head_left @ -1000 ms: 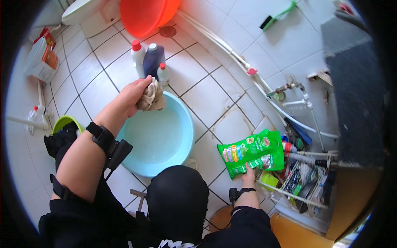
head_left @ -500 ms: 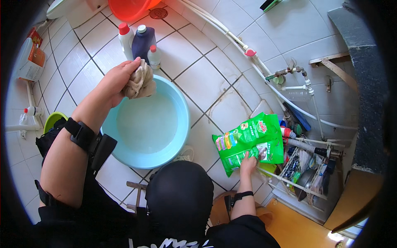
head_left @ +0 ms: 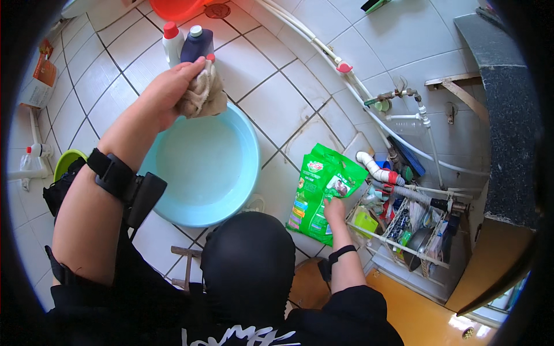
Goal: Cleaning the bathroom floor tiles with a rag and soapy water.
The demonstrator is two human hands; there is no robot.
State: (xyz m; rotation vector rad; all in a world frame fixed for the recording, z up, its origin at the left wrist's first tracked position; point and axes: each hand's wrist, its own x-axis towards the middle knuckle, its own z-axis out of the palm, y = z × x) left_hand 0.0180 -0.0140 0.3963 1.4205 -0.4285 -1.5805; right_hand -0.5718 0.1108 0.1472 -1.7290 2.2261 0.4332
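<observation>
You are looking down at a tiled floor point(head_left: 277, 109) of white squares with dark grout, where a white hose point(head_left: 323, 49) runs diagonally past a wall tap point(head_left: 398, 95) and a dark stone ledge point(head_left: 508, 115) bends along the right rim. In this single head view, your left hand point(head_left: 164, 95) is raised over the far rim of a round light-blue basin point(head_left: 202, 167) that sits on the floor; its fingers point(head_left: 193, 69) are closed around a bunched beige cloth point(head_left: 202, 92), which hangs from your grip just above the basin's edge. Just beyond the cloth stand a white bottle with a red cap point(head_left: 172, 41) and a dark blue bottle point(head_left: 197, 43), side by side, with a red tub point(head_left: 179, 7) behind them at the top edge. A black strap and device point(head_left: 130, 184) wrap your left forearm. Your right hand point(head_left: 333, 209) reaches low to the right, fingers pressed on the lower edge of a green plastic bag point(head_left: 320, 193) that stands tilted on the floor just beside the basin; whether they pinch it or merely touch it you cannot tell. To the right of the bag a white wire rack point(head_left: 404, 230) holds assorted items. A lime-green bowl point(head_left: 66, 164) peeks out at the far left.
</observation>
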